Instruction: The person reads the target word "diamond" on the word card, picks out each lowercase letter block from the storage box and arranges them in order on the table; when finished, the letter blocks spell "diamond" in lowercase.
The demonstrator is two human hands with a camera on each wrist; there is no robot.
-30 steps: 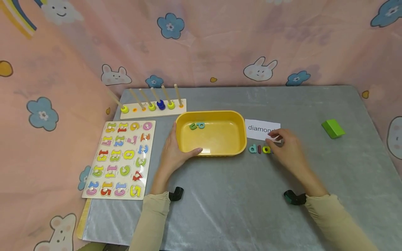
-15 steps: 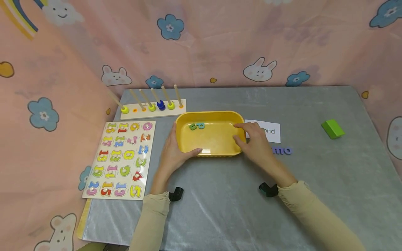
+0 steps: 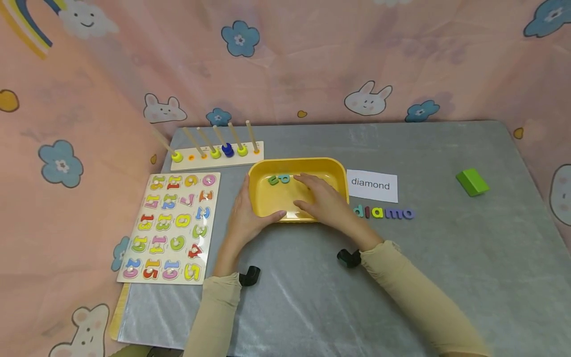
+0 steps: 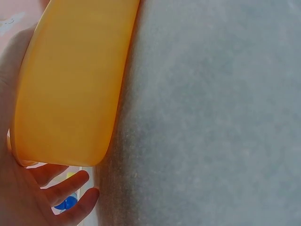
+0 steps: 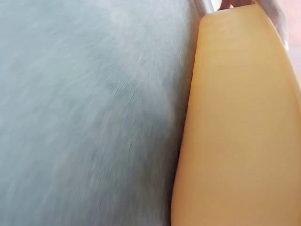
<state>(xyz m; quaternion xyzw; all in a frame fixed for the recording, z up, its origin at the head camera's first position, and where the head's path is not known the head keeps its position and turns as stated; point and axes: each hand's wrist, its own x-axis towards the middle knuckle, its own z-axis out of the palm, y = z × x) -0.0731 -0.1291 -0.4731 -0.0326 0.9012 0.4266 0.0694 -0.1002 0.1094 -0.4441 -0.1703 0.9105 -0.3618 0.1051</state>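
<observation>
In the head view a yellow plastic tray sits on the grey table. My left hand grips its left end, the thumb over the near rim; in the left wrist view the fingers spread past the tray's end wall. Reaching in over the right side is my right hand, thumb and fingers apart with nothing between them. Just left of its fingertips lie a green letter and a teal letter on the tray floor. The right wrist view shows mostly the tray's outer wall, and the right fingers are hidden there.
Right of the tray, a white card reads "diamond". Below it, colourful letters spell "diamo", including a purple m. A green block lies farther right. On the left are a number puzzle board and a pegboard with rings.
My right hand has moved left from the letter row under the card to over the tray, uncovering the purple m and o. The left hand stays on the tray.
</observation>
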